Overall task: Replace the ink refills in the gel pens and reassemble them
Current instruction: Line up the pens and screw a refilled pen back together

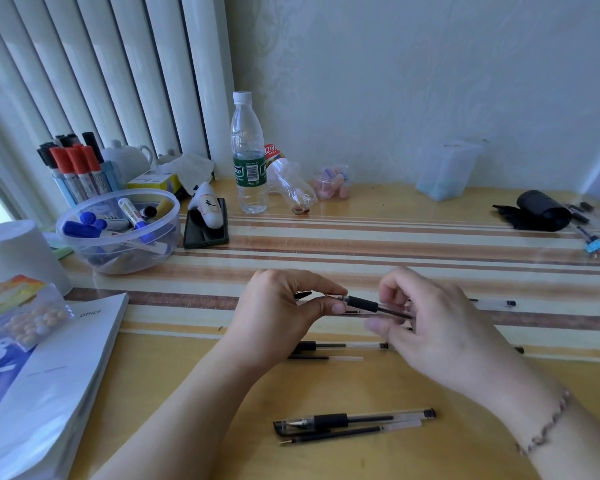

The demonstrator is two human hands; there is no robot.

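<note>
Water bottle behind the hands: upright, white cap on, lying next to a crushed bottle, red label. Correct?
Not quite. In the head view the upright water bottle has a green label, not red. White cap on, and the crushed bottle lies beside it.

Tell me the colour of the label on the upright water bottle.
Green, with a white barcode patch, on the water bottle; the head view, the only one, shows it.

Readable print, all at the left and back of the bench

The white paper ream wrapper (54, 368) at the left shows the word "Office" in small grey letters, with large white letters on its blue band cut off by the edge. The water bottle (248, 154) has a green label with a barcode and the letters "oon". The small red label (272, 152) beside it is too small to read.
</note>
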